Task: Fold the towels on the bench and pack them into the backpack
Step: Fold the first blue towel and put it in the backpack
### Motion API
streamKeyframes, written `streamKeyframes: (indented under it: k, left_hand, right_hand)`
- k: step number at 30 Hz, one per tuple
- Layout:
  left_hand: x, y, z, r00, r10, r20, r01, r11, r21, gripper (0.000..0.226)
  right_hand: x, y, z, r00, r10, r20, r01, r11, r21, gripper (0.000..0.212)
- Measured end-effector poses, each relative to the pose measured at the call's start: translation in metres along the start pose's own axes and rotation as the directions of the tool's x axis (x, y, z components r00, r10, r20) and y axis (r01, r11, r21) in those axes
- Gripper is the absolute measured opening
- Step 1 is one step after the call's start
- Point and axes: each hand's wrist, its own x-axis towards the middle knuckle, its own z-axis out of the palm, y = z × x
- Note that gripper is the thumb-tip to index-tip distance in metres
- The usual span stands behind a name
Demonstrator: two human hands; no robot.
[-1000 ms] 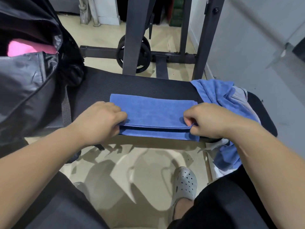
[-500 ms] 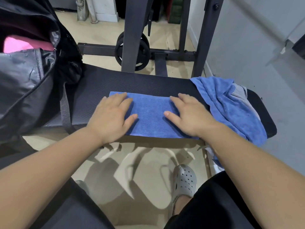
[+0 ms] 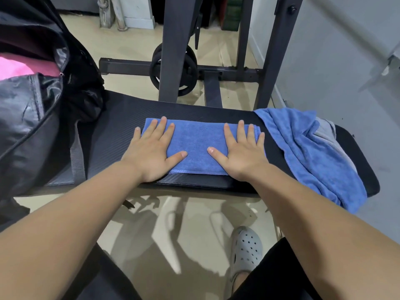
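A folded towel lies flat on the bench, a long blue strip running left to right close to the near edge of the pad. Both hands rest on it palm down, fingers straight and spread, gripping nothing. The left hand covers the strip's left end, with its little finger off the cloth on the bare pad just beside the towel's edge and the heel of its palm past the near edge. The right hand covers the right end, its little finger lying along the towel's right edge. The hands are apart. Their thumbs point toward each other, and a stretch of bare blue cloth shows between them. At the bench's left end stands the backpack, black, its top open, with something pink inside. Near the right hand a second blue towel lies in a loose heap and hangs over the bench's near edge, with grey cloth showing from under it. Beyond the bench a weight plate sits against a dark frame. On the floor below is a grey clog.
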Motion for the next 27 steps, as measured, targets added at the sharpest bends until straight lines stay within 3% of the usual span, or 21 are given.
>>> streamKeyframes:
  k: [5,8,11,16,20,27]
  left_hand:
    - [0.006,-0.004,-0.006,1.000,0.010,0.005,-0.009,0.992,-0.129,0.093]
    - [0.006,-0.009,-0.013,0.980,-0.085,-0.181,0.025,0.950,-0.310,0.073]
    - [0.007,-0.016,-0.022,0.906,-0.252,-0.340,0.171,0.953,-0.249,0.055]
    - [0.008,-0.033,-0.026,0.875,-0.429,-0.225,0.410,0.903,-0.127,0.060]
    - [0.010,-0.034,-0.023,0.878,-0.440,-0.187,0.378,0.878,-0.294,0.045]
    - [0.011,-0.026,-0.024,0.867,-0.489,-0.092,0.359,0.743,-0.564,0.018]
  right_hand:
    - [0.006,-0.007,-0.007,0.998,0.052,0.035,-0.050,0.997,-0.063,0.092]
    - [0.008,-0.022,-0.011,0.998,-0.002,-0.070,-0.004,0.996,-0.085,0.092]
    - [0.013,-0.043,-0.013,0.977,-0.122,-0.176,0.114,0.992,-0.055,0.093]
    - [0.025,-0.058,0.001,0.986,-0.142,-0.082,0.141,0.990,-0.014,0.099]
    - [0.030,-0.057,0.008,0.988,-0.134,-0.075,0.136,0.990,0.030,0.103]
    - [0.028,-0.056,0.009,0.984,-0.139,-0.111,0.146,0.987,0.061,0.103]
